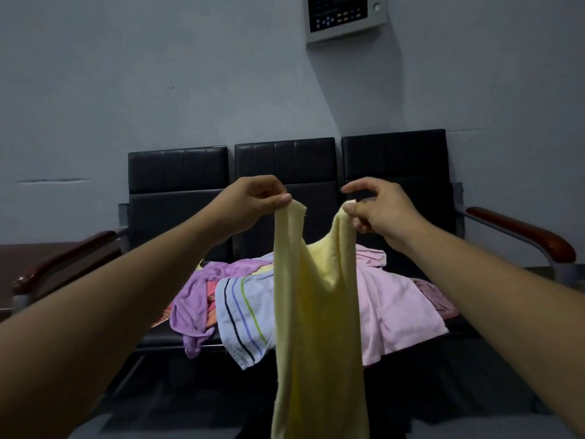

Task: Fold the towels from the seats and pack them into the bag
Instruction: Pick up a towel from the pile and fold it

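Yellow towel (316, 312) hanging, corners pinched by left hand (253, 201), right hand (380, 210)

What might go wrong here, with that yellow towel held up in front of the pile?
1. The left hand and right hand each pinch only a small corner of the yellow towel, so one corner may slip free.
2. It hangs past the bottom of the view; its lower end might drag.
3. The striped towel and purple towel overhang the seat's front edge and might slide off if brushed.
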`<state>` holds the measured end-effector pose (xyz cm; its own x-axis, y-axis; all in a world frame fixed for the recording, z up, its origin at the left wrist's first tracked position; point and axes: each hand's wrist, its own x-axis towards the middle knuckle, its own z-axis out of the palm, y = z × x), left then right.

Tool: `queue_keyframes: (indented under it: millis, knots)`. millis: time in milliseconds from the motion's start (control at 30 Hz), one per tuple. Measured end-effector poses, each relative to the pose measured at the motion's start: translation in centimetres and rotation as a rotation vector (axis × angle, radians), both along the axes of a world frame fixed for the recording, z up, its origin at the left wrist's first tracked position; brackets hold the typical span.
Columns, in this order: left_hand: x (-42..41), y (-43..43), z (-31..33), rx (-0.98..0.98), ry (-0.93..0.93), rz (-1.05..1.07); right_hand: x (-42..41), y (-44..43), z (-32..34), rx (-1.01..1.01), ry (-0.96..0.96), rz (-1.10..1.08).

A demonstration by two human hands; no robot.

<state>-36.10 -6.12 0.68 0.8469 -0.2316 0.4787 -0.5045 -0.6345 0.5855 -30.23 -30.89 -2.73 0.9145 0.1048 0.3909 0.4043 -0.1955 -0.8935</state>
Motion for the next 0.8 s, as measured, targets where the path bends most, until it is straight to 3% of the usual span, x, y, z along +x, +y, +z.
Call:
queue_keyframes:
  millis: [200, 267, 400, 467, 600, 700, 800]
  knots:
    - [-0.2, -1.2, -0.5, -0.021, 0.002, -0.065, -2.6, 2.6, 1.2, 0.109, 0.088, 0.389]
    - [0.0, -1.1, -0.7, -0.024, -0.014, -0.053, -3.2, 2.8, 1.5, 0.044, 0.093, 0.484]
    - [0.1, -0.8, -0.9, 0.016, -0.036, -0.006, -3.5, 3.1, 1.2, -0.262, -0.032, 0.355]
    - [0.1, -0.4, -1.0, 0.100, 0.015, -0.007, -3.6, 3.2, 1.2, -0.199, -0.026, 0.346]
    - [-0.2, 1.2, -1.8, 0.354, 0.321, -0.030, -2.9, 2.6, 1.7, 0.060, 0.044, 0.364]
    - [-0.5, 2.8, -2.5, 0.203, 0.460, -0.031, -1.9, 1.2, 1.6, 0.100, 0.083, 0.256]
    - [-0.6, 3.5, -2.6, 0.147, 0.324, 0.021, -1.4, -0.2, 0.8, 0.045, 0.109, 0.101]
